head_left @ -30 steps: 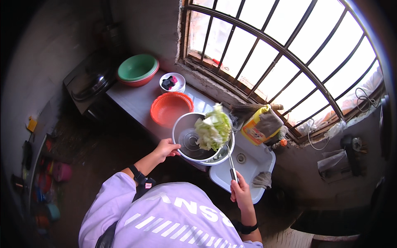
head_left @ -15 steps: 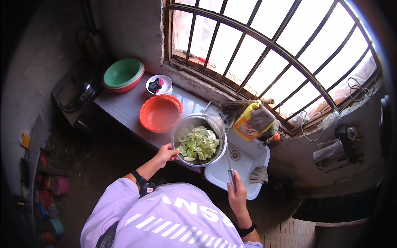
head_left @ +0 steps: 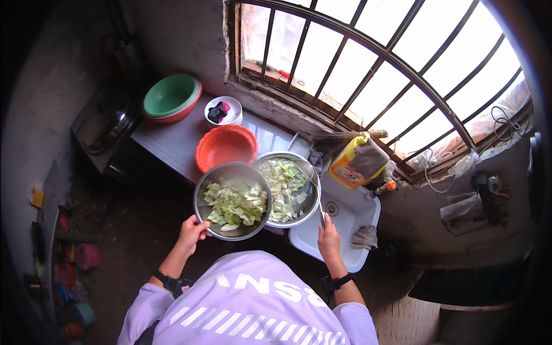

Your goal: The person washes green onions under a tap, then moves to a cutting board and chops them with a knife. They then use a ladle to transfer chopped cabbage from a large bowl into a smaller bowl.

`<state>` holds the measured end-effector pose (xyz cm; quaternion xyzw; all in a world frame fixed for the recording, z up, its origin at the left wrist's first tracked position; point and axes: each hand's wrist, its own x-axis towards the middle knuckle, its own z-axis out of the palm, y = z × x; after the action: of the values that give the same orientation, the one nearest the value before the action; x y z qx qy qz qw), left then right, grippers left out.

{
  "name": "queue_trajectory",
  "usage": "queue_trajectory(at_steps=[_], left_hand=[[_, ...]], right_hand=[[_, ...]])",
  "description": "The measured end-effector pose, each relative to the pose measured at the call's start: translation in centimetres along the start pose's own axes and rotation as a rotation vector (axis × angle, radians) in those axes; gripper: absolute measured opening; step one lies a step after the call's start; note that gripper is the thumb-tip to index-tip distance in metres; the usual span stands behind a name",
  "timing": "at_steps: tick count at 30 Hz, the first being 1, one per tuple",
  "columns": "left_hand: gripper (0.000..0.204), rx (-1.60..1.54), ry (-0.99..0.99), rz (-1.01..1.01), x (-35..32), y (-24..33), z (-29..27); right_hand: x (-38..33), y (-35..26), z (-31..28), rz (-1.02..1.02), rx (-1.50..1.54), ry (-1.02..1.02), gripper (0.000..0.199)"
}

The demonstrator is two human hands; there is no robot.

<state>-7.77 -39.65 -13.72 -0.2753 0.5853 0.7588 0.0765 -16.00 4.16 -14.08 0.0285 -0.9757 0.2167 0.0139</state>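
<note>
My left hand (head_left: 192, 230) grips the rim of a metal bowl (head_left: 202, 221) heaped with chopped cabbage (head_left: 236, 204). The bowl is held at the counter's front edge, overlapping the near side of a larger metal basin (head_left: 310, 207). In that basin lie more cabbage pieces (head_left: 282, 184), apparently in water. My right hand (head_left: 329, 236) is closed round the handle of a long metal skimmer (head_left: 321, 202). Its head leans over the basin's right side; its outline is hard to make out.
An orange plastic basket (head_left: 225, 146) stands behind the bowl. Stacked green and red basins (head_left: 171, 96) and a white bowl (head_left: 233, 109) with a dark and pink item sit farther left. At right are a white sink (head_left: 339, 233) with a grey cloth (head_left: 364, 237), a yellow jug (head_left: 357, 162) and a straw brush (head_left: 339, 138).
My left hand has moved the metal bowl left and nearer, uncovering the basin and its cabbage. My right hand has shifted slightly forward with the skimmer.
</note>
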Motion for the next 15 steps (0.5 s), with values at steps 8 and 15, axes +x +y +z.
queue_trajectory(at_steps=[8, 15], left_hand=[[0.012, -0.177, 0.23, 0.018, -4.1, -0.6, -3.1], [0.012, -0.225, 0.247, -0.008, -5.3, -0.9, -3.4]], right_hand=[[1.5, -0.3, 3.6, 0.359, 0.686, -0.234, 0.049], [1.8, -0.7, 4.5, 0.64, 1.277, -0.558, 0.04]])
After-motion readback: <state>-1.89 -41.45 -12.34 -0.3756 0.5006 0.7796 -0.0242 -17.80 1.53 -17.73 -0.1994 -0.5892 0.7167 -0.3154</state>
